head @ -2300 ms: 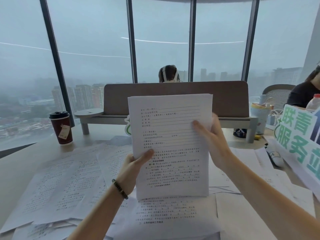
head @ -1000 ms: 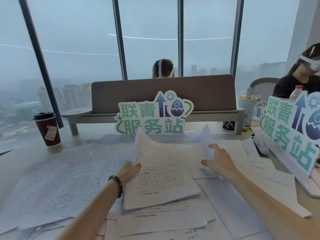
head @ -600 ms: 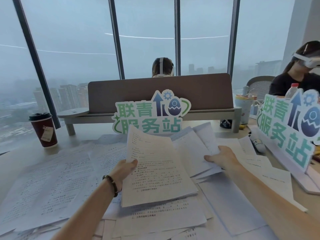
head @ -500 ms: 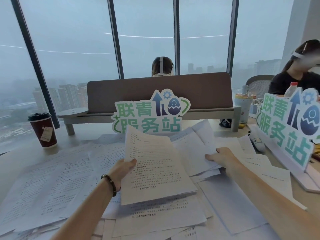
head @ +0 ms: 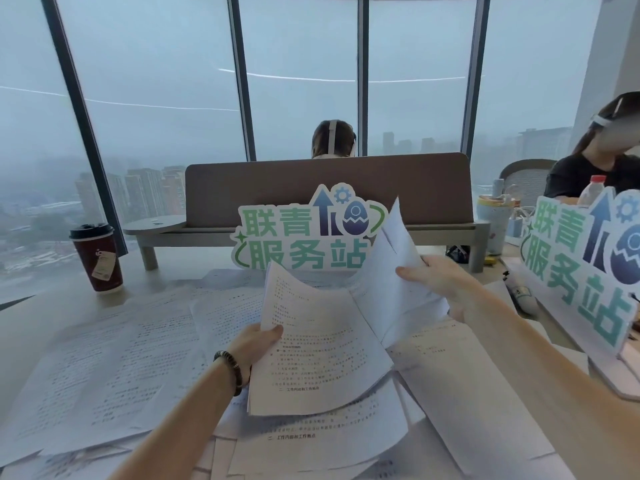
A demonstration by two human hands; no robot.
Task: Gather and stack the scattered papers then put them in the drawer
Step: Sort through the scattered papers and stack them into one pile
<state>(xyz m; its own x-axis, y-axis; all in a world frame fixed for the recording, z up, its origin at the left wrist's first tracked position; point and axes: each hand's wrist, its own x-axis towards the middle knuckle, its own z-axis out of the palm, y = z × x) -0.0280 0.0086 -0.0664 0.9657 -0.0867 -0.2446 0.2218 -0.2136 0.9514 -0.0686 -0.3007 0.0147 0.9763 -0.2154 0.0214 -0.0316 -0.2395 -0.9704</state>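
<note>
White paper everywhere, and both hands are busy. The left hand (head: 254,344) pinches a thick stack (head: 318,355) at its left edge, thumb on top, low over the bench (head: 41,317). The right hand (head: 440,282) grips a few loose sheets (head: 394,268), fingers curled round their edge, tilted up beside the stack. Best play, I'd say: lay those sheets square on top, then tap the edges level so nothing slides. Plenty of scattered pages (head: 104,368) remain on the left, more on the right, so gathering is far from done. No drawer in view. Watch the coffee cup (head: 98,258) far left, and the green sign (head: 304,237) just behind the raised sheets; a second sign (head: 588,271) crowds the right.
</note>
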